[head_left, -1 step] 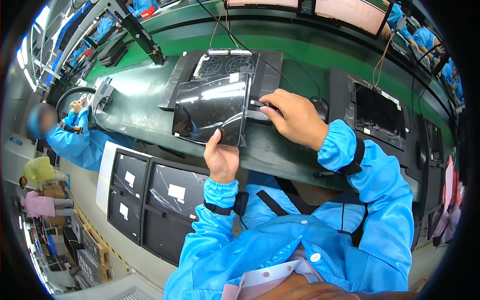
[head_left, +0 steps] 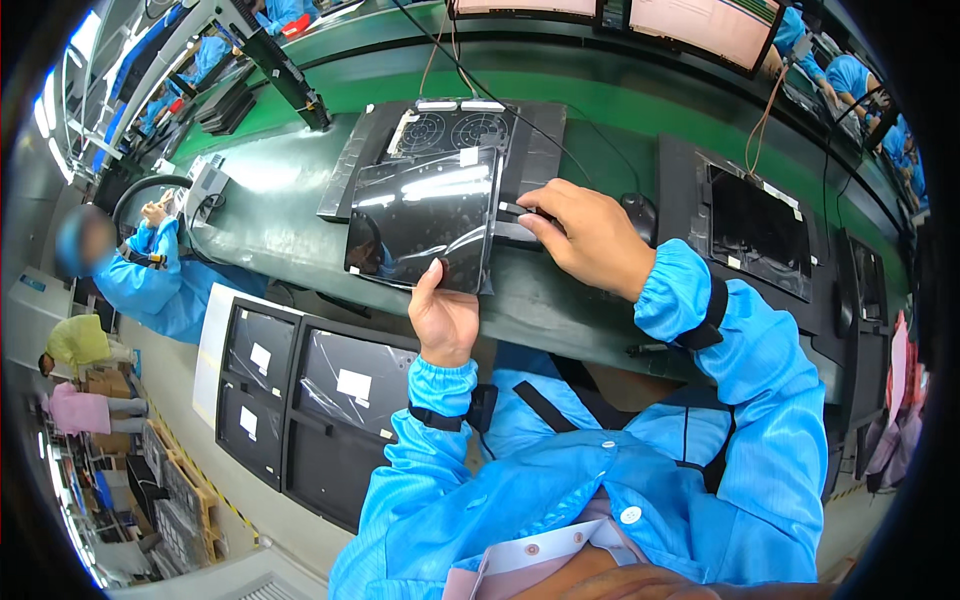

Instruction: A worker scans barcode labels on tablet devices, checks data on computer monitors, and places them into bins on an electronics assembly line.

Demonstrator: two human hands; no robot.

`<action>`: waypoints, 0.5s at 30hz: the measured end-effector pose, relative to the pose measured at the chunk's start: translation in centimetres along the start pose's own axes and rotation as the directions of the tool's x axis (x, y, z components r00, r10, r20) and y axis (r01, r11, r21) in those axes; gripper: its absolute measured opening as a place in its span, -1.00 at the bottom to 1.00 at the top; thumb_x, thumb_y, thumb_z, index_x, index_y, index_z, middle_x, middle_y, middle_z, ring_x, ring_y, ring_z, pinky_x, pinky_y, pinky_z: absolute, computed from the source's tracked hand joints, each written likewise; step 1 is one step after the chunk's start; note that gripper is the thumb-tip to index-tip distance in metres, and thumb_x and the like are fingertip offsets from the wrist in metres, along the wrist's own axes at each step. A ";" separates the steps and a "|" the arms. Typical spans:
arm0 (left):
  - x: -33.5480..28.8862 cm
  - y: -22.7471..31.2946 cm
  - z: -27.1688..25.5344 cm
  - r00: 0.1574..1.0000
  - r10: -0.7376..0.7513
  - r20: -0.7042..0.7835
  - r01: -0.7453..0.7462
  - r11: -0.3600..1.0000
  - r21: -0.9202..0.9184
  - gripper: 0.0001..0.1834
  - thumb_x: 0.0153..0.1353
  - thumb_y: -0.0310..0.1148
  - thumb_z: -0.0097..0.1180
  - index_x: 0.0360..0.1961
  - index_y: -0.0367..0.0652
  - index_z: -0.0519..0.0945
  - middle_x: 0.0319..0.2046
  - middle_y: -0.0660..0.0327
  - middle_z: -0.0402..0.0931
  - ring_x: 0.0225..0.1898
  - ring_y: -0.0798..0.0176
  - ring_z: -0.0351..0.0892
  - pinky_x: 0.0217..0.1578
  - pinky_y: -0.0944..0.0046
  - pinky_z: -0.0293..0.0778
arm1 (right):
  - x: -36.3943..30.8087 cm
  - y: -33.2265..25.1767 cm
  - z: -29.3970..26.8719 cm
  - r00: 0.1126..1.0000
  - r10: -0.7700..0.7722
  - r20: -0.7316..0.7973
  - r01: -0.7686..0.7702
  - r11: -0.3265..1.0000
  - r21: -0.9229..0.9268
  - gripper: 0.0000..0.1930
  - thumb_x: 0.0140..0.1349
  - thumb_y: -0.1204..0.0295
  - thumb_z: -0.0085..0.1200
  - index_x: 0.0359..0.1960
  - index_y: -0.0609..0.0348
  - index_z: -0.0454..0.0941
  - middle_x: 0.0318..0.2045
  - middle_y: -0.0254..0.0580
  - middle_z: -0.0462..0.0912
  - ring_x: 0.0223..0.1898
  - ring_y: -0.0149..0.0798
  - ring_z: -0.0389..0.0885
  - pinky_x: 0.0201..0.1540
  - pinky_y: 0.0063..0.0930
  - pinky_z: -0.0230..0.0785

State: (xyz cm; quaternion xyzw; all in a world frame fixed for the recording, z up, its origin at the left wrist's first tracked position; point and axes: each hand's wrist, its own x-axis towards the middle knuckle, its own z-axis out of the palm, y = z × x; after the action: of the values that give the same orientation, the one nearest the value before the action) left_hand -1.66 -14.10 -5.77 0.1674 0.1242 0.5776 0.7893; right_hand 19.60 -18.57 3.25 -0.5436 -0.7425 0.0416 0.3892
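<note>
One wide view from a head, down at the near left hand point(head_left: 447, 325), right hand point(head_left: 602, 242) and table point(head_left: 283, 215).

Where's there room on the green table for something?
Green tabletop lies bare between the pale box and the left black fixture. It's crowded around the display panel, left hand and right hand, and by the mouse.

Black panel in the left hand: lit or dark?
Dark: the black panel shows glare and reflections, but no lit image.
</note>
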 end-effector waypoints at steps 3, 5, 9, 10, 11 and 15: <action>0.0 0.1 -0.4 1.000 0.000 -0.002 0.000 1.000 -0.009 -0.78 0.36 -0.43 0.00 -0.10 -0.28 0.63 -0.09 0.07 0.68 -0.02 0.10 0.65 0.05 0.10 0.53 | -0.1 0.0 0.6 1.000 -0.013 0.016 0.013 1.000 -0.001 -0.80 0.26 0.41 0.19 -0.13 0.20 0.60 -0.29 -0.08 0.61 -0.28 0.03 0.61 -0.24 -0.20 0.46; 0.0 0.0 -0.3 1.000 -0.011 -0.004 0.012 1.000 0.024 -0.77 0.36 -0.43 0.00 -0.09 -0.29 0.63 -0.07 0.04 0.67 -0.01 0.09 0.64 0.07 0.09 0.52 | -0.2 -0.1 0.6 1.000 -0.018 0.014 0.018 1.000 0.007 -0.80 0.26 0.40 0.19 -0.13 0.20 0.60 -0.30 -0.08 0.60 -0.29 0.03 0.61 -0.25 -0.19 0.45; 0.2 -0.3 -0.6 0.999 0.013 -0.044 -0.012 1.000 0.024 -0.77 0.35 -0.44 0.00 -0.09 -0.29 0.63 -0.06 0.02 0.66 0.00 0.07 0.64 0.07 0.08 0.52 | -0.2 -0.1 0.6 0.999 -0.036 0.015 0.035 0.999 0.014 -0.81 0.26 0.40 0.20 -0.14 0.20 0.60 -0.31 -0.08 0.60 -0.31 0.04 0.61 -0.26 -0.17 0.45; 0.1 -0.3 -0.3 0.999 0.021 -0.047 -0.020 0.999 0.034 -0.77 0.35 -0.44 0.01 -0.08 -0.30 0.62 -0.05 0.01 0.65 0.01 0.07 0.64 0.08 0.07 0.53 | -0.1 -0.1 0.6 0.999 -0.036 0.015 0.036 0.999 0.015 -0.81 0.26 0.40 0.20 -0.14 0.20 0.60 -0.31 -0.08 0.60 -0.31 0.04 0.61 -0.26 -0.17 0.45; 0.1 -0.3 -0.2 0.998 0.029 -0.050 -0.027 0.999 0.044 -0.77 0.34 -0.45 0.01 -0.08 -0.31 0.61 -0.05 0.01 0.65 0.01 0.06 0.64 0.08 0.07 0.54 | -0.1 -0.1 0.4 0.999 -0.033 0.043 0.032 0.999 0.011 -0.81 0.26 0.41 0.19 -0.15 0.20 0.60 -0.31 -0.07 0.61 -0.30 0.05 0.61 -0.25 -0.15 0.45; 0.2 -0.4 -0.3 0.999 0.046 -0.025 -0.044 0.995 0.092 -0.75 0.33 -0.46 0.02 -0.03 -0.33 0.58 -0.04 0.01 0.64 0.03 0.06 0.63 0.09 0.06 0.54 | 0.4 -0.1 -0.4 0.989 -0.006 0.149 0.006 1.000 0.003 -0.83 0.26 0.43 0.17 -0.17 0.23 0.60 -0.30 -0.04 0.62 -0.27 0.09 0.62 -0.24 -0.11 0.45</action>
State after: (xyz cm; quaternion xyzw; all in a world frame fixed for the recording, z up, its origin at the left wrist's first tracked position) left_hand -1.40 -13.98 -6.19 0.1984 0.1573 0.5911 0.7658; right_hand 19.70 -18.42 3.76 -0.5363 -0.7710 0.0819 0.3335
